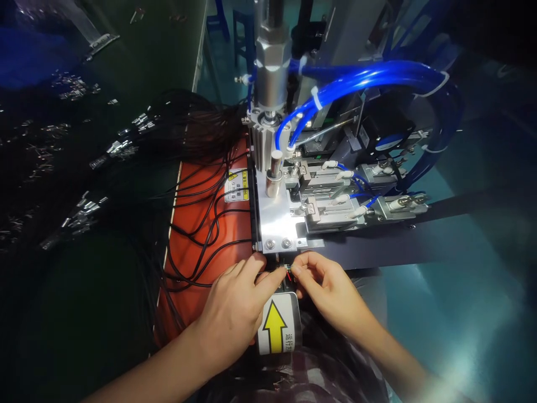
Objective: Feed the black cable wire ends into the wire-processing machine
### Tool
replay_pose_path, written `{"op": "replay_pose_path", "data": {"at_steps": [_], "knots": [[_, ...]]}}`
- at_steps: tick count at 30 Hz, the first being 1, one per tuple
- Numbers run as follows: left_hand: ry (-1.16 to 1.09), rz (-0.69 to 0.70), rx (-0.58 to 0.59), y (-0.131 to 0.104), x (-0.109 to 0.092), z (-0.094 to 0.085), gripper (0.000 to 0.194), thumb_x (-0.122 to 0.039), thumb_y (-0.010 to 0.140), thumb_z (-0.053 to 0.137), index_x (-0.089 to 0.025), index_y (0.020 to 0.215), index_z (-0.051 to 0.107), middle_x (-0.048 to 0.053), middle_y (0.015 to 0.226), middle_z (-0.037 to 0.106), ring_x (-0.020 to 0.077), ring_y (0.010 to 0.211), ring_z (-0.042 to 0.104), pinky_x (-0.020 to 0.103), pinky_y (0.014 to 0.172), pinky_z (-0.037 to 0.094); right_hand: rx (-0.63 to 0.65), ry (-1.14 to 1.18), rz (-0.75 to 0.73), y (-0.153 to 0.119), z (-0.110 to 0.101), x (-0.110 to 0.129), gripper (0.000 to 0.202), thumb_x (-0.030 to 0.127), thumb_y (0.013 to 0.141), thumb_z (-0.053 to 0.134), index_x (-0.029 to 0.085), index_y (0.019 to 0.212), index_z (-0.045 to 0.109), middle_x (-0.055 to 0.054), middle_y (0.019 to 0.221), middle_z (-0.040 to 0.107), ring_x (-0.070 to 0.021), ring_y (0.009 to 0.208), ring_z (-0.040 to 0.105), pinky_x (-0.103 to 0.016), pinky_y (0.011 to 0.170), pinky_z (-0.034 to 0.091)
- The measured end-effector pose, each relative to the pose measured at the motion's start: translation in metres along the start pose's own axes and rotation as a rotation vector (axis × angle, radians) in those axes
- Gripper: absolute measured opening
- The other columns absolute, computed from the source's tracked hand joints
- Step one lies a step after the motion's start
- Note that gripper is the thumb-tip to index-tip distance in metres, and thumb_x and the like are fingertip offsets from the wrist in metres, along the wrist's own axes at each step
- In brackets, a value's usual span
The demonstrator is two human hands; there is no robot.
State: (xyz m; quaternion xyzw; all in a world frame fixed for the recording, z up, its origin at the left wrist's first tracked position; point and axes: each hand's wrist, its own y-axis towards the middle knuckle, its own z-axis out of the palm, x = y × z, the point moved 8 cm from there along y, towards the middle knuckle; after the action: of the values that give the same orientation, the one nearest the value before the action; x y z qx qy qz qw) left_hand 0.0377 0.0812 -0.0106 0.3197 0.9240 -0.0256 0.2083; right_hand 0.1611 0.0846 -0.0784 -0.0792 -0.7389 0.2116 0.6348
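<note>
Head view. A small part (pixel 287 268) with a short red wire (pixel 289 276) lies between the fingertips of the two hands, just beyond the near edge of the machine's metal plate (pixel 277 218). Right hand (pixel 331 285): grip closed, thumb and forefinger pinching the part's right side. Left hand (pixel 235 302): thumb tip at the part's left side, other fingers spread by the plate's corner; whether this grip is closed on anything, I cannot tell, the underside being hidden.

Handling notes (judgement): part is tiny, so light fingertip pressure and small corrections should serve best. Steady it with the left thumb, line it up with the right pinch, and keep the red wire free of the contact point. Wrists low and still; fingertips out from under the plate while seating anything. A hard squeeze could tilt the part or bend the wire.

Surface: orange-red, left of the machine, with black cables (pixel 210 131) looping across it and a warning label (pixel 237 185) near the machine. A yellow arrow label (pixel 274 327) sits beside the left hand. Further left, bright metal cable ends (pixel 121 145) lie in dim light.

Room: blue tubes (pixel 373 78) arch over the machine; blue-green floor (pixel 461 313) to the right; blue stool (pixel 243 33) beyond.
</note>
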Motion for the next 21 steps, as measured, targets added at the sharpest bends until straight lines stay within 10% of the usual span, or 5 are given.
{"op": "replay_pose_path", "data": {"at_steps": [8, 16, 21], "knots": [[-0.04, -0.024, -0.006, -0.002, 0.004, 0.002, 0.033, -0.014, 0.087, 0.044, -0.018, 0.116, 0.06, 0.01, 0.086, 0.054, 0.0222, 0.07, 0.055, 0.033, 0.055, 0.051, -0.194, -0.199, -0.191, -0.009, -0.009, 0.021, 0.01, 0.025, 0.085, 0.056, 0.02, 0.077, 0.06, 0.0, 0.067, 0.058, -0.0158, 0.06, 0.052, -0.025, 0.057, 0.043], [-0.074, -0.003, -0.056, -0.001, 0.002, -0.004, 0.026, -0.017, 0.089, 0.042, -0.016, 0.107, 0.061, 0.007, 0.082, 0.058, 0.0204, 0.069, 0.056, 0.031, 0.059, 0.05, -0.044, 0.15, 0.095, 0.0, 0.003, -0.014, 0.023, 0.04, 0.082, 0.056, 0.018, 0.073, 0.053, 0.004, 0.058, 0.049, -0.0125, 0.046, 0.046, -0.024, 0.044, 0.036], [-0.114, -0.017, -0.059, -0.002, 0.003, -0.004, 0.027, -0.01, 0.087, 0.041, -0.015, 0.104, 0.061, 0.007, 0.084, 0.06, 0.0206, 0.073, 0.057, 0.032, 0.063, 0.05, -0.189, -0.068, -0.051, -0.005, -0.007, 0.006, 0.019, 0.038, 0.085, 0.055, 0.019, 0.082, 0.059, 0.002, 0.062, 0.05, -0.0134, 0.051, 0.045, -0.024, 0.046, 0.037]]}}
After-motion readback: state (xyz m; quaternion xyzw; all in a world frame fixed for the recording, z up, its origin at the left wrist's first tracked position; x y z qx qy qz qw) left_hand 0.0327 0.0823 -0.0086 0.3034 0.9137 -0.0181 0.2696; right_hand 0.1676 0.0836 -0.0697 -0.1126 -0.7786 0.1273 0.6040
